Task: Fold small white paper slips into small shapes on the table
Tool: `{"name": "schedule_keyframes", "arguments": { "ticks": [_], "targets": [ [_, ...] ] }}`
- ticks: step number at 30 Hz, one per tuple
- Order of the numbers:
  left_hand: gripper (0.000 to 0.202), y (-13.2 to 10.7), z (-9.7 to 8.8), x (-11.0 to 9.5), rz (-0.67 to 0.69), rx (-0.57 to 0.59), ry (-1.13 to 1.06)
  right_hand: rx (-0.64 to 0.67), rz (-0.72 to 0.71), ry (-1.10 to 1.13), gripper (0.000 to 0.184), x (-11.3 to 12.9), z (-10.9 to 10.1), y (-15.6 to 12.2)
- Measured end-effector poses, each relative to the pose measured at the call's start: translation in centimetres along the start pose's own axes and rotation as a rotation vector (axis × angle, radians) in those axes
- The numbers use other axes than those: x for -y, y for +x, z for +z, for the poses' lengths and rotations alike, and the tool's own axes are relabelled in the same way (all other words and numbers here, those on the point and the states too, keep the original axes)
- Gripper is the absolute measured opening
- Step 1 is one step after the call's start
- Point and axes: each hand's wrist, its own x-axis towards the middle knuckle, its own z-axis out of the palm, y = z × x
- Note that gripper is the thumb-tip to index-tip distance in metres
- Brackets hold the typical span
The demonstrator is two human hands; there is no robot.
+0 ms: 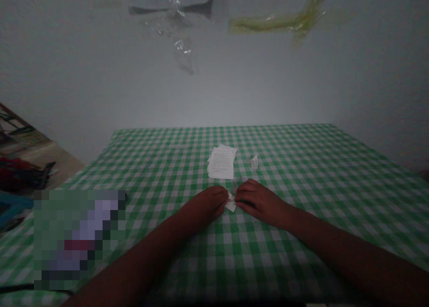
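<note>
Between my two hands is a small folded piece of white paper [230, 204], low over the checked tablecloth. My left hand [212, 200] pinches its left side with the fingers closed. From the right, my right hand [255, 199] grips the other side, thumb below and fingers above. The fingers cover much of the paper, so its full shape is hidden. Beyond my hands lies a loose stack of printed white sheets [221, 163]. A small folded paper piece [254, 162] stands to the right of the stack.
A green and white checked tablecloth [161, 164] covers the table, which meets a pale wall [268, 83]. A blurred-out object [80, 235] lies at the left, with a dark cable [16, 288] near it. Clear and yellow tape [268, 25] sticks to the wall.
</note>
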Motion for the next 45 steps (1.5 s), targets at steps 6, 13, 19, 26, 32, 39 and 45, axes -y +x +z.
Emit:
{"name": "schedule_keyframes", "arguments": {
  "ticks": [6, 13, 19, 26, 32, 39, 45],
  "targets": [
    [0.02, -0.1, -0.5, -0.3, -0.019, 0.004, -0.021, 0.006, 0.003, -0.022, 0.017, -0.1, 0.1, 0.0],
    [0.011, -0.1, -0.1, 0.0, -0.043, -0.089, -0.096, -0.011, 0.036, -0.037, 0.018, 0.2, 0.5, 0.1],
    [0.005, -0.3, 0.7, 0.4, -0.191, -0.223, 0.025, -0.079, 0.14, -0.024, 0.02, 0.3, 1.4, 0.0],
    [0.005, -0.3, 1.6, 0.6, -0.271, -0.235, 0.091, -0.093, 0.206, -0.037, 0.021, 0.5, 1.8, 0.1],
    [0.005, -0.8, 1.4, 0.6, -0.234, -0.205, 0.051, -0.085, 0.219, -0.049, 0.02, 0.6, 1.8, 0.0],
    [0.011, -0.5, 1.4, -0.5, -0.288, -0.147, 0.098, -0.101, 0.226, -0.104, 0.017, 0.9, 1.9, 0.0],
    [0.015, -0.1, 1.7, -1.7, -0.341, -0.145, 0.138, -0.143, 0.25, -0.15, 0.01, 1.9, 1.9, -0.2]
  ]
}}
